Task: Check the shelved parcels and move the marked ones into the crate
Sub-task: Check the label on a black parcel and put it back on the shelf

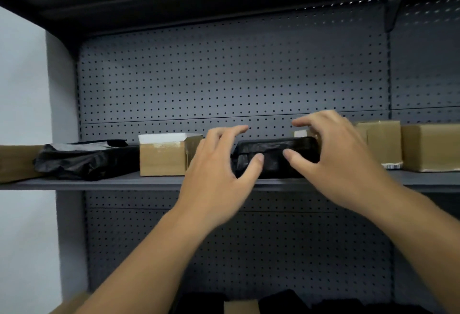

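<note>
The left hand (219, 164) and right hand (333, 157) hover with fingers spread, gripping nothing, thumbs at the front of the black parcel (273, 154) at the near edge of the shelf (99, 184). Best to clamp both ends firmly, since the wrap looks slippery, and draw it nearer, clear of the cardboard box (161, 157) just left.

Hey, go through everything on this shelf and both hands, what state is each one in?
Middle black parcel, lying on the shelf, not lifted.
Left hand, open, thumb at its front.
Right hand, open, fingers arched above it.
White-topped box, upright, untouched.
Black bag parcel, slumped flat, untouched.
Far-right box, upright, untouched.
</note>
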Motion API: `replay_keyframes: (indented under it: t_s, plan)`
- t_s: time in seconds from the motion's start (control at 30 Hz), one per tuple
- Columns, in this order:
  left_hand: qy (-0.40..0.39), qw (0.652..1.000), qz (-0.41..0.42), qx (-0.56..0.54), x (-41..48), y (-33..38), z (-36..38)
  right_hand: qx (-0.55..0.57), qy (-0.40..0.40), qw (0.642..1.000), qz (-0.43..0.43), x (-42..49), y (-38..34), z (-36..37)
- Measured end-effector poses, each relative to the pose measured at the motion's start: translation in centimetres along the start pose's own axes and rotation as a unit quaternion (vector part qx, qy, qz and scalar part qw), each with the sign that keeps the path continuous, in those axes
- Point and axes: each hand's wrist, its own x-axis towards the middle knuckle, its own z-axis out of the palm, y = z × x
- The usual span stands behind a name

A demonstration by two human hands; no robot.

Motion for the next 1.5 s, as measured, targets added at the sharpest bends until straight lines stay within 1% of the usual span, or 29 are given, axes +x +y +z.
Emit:
replay_keyframes:
  t_s: [0.2, 0.33, 0.43, 0.7, 0.83, 0.9, 1.03, 1.1, 1.23, 1.33, 1.5]
  plan:
    - [-0.044, 0.998, -0.034, 0.033, 0.7, 0.4, 1.7, 0.009, -0.010, 1.000, 0.016, -0.7, 1.3, -0.4]
    - [-0.041, 0.999, -0.014, 0.010, 1.0, 0.5, 1.6, 0.038, -0.022, 0.998, 0.043, -0.8, 1.1, -0.4]
    - [-0.043, 0.999, 0.011, 0.018, 1.0, 0.5, 1.4, 0.082, -0.017, 0.995, 0.060, -0.7, 0.5, -0.4]
    - [-0.039, 0.997, 0.047, 0.040, 0.8, 0.1, -0.5, 0.100, -0.005, 0.994, 0.045, -0.5, -0.8, -0.1]
    - [-0.033, 0.997, 0.050, 0.047, 0.5, 0.0, -1.2, 0.112, 0.002, 0.993, 0.043, -0.5, -1.2, 0.0]
    - [-0.035, 0.996, 0.051, 0.069, 0.5, -0.2, -1.5, 0.114, -0.001, 0.993, 0.044, -0.4, -1.5, 0.0]
    - [-0.014, 0.973, 0.111, 0.203, 1.0, 0.0, -1.9, 0.111, 0.004, 0.992, 0.051, -0.1, -1.9, -0.4]
    - [-0.011, 0.965, 0.139, 0.223, 1.4, 0.3, -2.2, 0.117, 0.014, 0.992, 0.048, 0.0, -1.9, -0.5]
    - [-0.047, 0.948, 0.197, 0.244, 1.9, 0.6, -2.2, 0.148, 0.019, 0.988, 0.045, -0.1, -1.7, -0.8]
    - [-0.050, 0.939, 0.212, 0.265, 2.3, 0.8, -2.6, 0.190, 0.020, 0.980, 0.049, -0.4, -1.6, -1.1]
    - [-0.049, 0.899, 0.258, 0.350, 2.6, 0.9, -2.5, 0.175, 0.041, 0.981, 0.068, -0.5, -1.4, -1.5]
